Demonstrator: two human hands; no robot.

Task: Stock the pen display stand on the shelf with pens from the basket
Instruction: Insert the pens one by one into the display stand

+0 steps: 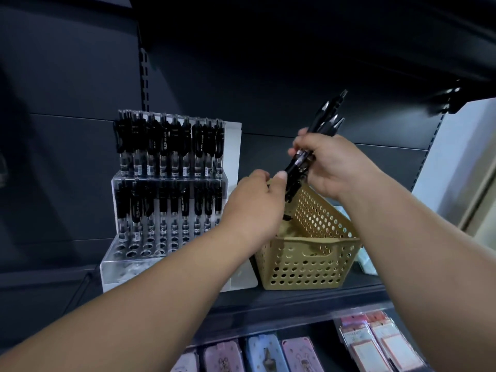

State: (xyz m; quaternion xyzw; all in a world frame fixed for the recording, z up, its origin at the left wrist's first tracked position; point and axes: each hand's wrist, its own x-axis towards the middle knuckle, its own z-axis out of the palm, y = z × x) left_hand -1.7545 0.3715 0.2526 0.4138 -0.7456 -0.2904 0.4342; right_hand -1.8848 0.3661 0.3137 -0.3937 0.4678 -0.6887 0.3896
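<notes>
Dark metal shelf [308, 299] carrying a clear acrylic tiered pen display stand [171, 181], two rows filled with black clip pens [166, 140], print on barrels too small to read. Just beside it, a tan perforated plastic basket [303, 264]. Above the basket, right hand [332, 167] gripping a bundle of black pens [326, 116]; left hand [255, 205] pinching one pen's lower end.
</notes>
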